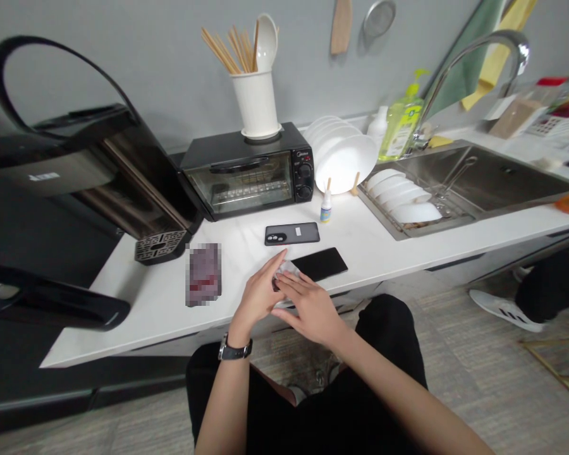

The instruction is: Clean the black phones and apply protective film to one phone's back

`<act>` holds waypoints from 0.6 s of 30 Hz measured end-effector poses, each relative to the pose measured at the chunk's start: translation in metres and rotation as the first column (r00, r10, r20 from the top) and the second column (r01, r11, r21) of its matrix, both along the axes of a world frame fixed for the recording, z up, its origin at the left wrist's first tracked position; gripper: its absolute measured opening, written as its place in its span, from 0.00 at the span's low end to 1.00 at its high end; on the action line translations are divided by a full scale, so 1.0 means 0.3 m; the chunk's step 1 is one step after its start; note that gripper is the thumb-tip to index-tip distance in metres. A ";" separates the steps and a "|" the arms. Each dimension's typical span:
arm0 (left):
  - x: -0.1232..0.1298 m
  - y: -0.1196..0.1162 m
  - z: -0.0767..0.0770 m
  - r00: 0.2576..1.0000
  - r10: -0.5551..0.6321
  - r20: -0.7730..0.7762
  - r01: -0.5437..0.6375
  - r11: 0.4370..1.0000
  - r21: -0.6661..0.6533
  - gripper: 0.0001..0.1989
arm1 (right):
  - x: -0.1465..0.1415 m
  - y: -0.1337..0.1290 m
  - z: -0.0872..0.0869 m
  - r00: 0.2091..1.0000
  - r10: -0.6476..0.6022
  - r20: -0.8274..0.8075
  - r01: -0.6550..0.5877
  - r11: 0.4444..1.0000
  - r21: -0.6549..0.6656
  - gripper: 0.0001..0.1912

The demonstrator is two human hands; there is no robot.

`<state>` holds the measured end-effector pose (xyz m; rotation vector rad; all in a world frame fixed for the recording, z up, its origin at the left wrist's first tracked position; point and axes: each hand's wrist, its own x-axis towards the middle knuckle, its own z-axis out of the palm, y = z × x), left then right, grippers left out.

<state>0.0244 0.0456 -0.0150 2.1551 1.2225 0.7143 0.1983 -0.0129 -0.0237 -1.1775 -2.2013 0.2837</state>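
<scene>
My left hand and my right hand meet over the counter's front edge, with a crumpled whitish cloth between them. The left hand's fingers curl round the cloth, and the right hand's fingers press on it. Touching or just behind the right fingers lies a black phone, its left end partly hidden. A dark phone case with camera holes rests farther back. Beyond its right end stands a small white spray bottle. To the left lies a pixelated purplish object.
A toaster oven carries a white utensil holder. At the left stands a black appliance. Plates, a soap bottle and a sink are to the right. A person's shoe is at the far right.
</scene>
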 end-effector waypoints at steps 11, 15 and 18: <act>0.008 0.002 -0.007 0.999 0.022 0.028 -0.022 1.000 0.000 0.49 | 0.182 0.107 -0.021 0.908 -0.400 0.125 0.390 0.915 0.099 0.30; 0.006 0.001 0.003 1.000 0.004 0.020 -0.004 1.000 -0.003 0.45 | 0.035 0.071 -0.006 0.977 -0.176 0.120 0.170 0.983 0.064 0.35; 0.004 0.001 0.006 1.000 0.004 0.011 -0.004 1.000 0.000 0.45 | 0.031 -0.006 -0.004 0.995 -0.046 0.092 0.045 0.999 0.010 0.34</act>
